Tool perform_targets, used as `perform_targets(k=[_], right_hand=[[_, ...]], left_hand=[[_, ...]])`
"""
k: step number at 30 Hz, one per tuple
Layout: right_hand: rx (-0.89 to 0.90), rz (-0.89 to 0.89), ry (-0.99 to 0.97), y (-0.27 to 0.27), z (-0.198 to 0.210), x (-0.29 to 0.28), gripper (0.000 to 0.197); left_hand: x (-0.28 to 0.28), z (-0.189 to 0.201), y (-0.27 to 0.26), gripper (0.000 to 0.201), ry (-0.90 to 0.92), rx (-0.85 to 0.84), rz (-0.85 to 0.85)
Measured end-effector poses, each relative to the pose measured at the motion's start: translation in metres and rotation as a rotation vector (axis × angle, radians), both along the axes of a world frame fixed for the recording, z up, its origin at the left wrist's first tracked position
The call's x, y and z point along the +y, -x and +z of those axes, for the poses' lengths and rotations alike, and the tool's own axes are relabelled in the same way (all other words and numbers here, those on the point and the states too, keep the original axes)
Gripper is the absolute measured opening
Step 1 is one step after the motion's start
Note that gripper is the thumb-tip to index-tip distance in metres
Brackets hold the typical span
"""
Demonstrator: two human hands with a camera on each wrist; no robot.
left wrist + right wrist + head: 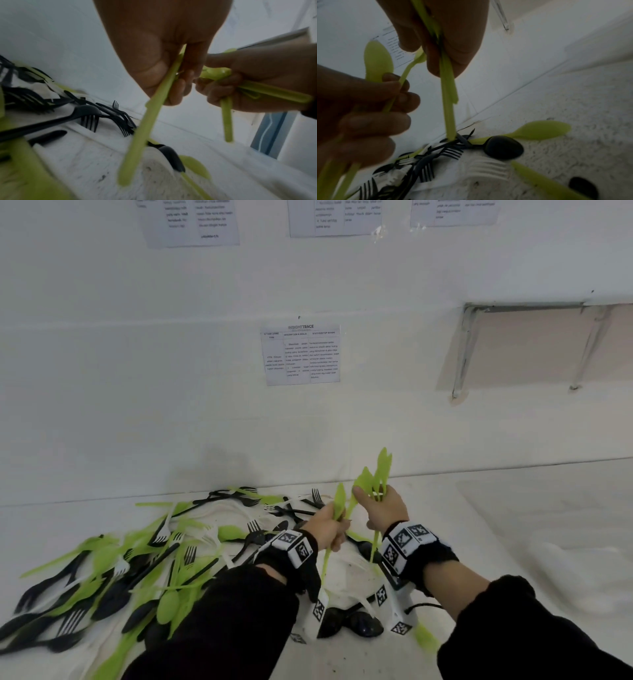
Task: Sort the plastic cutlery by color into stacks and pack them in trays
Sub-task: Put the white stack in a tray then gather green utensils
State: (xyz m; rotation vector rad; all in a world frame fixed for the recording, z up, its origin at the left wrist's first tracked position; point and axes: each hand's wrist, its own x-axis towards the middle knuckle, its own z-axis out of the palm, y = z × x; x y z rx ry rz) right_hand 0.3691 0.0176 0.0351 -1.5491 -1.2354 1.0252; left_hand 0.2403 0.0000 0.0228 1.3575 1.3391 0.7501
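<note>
Black forks (pixel 253 529), green spoons (pixel 230 532), wall sheet (pixel 300 355)

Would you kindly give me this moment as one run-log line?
stage: sorting green | left hand: grips green cutlery | right hand: grips green bunch | mixed pile: on table | trays: none seen

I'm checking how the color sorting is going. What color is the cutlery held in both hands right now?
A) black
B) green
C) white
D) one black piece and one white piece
B: the left hand grips a green piece and the right hand holds a bunch of green cutlery, while the black and white pieces lie in the mixed pile on the surface.
</note>
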Motion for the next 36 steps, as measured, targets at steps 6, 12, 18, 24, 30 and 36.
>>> perform_targets(k=[6,12,18,24,30,36], right_hand=[[0.042,-0.012,0.044,-0.004,-0.011,-0.001,0.013],[-0.052,0.115,-0.036,0.002,-0.015,-0.015,0.016],[0.057,0.205,0.016,0.008,-0.014,-0.022,0.019],[0.366,0.33,0.095,-0.003,-0.015,-0.03,0.022],[0.249,0.461,-0.005,-0.003,-0.024,-0.037,0.021],[-0.02,0.425,-0.149,0.016,-0.018,-0.048,0.014]], left_hand=[[-0.023,0.0,-0.007,0.004,0.109,0.008,0.077],[-0.038,-0.002,-0.017,0.015,0.054,0.063,0.236],[-0.049,-0.006,-0.022,0.014,-0.085,0.008,0.257],[-0.061,-0.005,-0.028,0.028,-0.018,-0.058,0.319],[-0.074,-0.013,-0.026,0.032,0.067,-0.156,0.409],[-0.077,-0.019,-0.01,0.023,0.071,-0.174,0.569]])
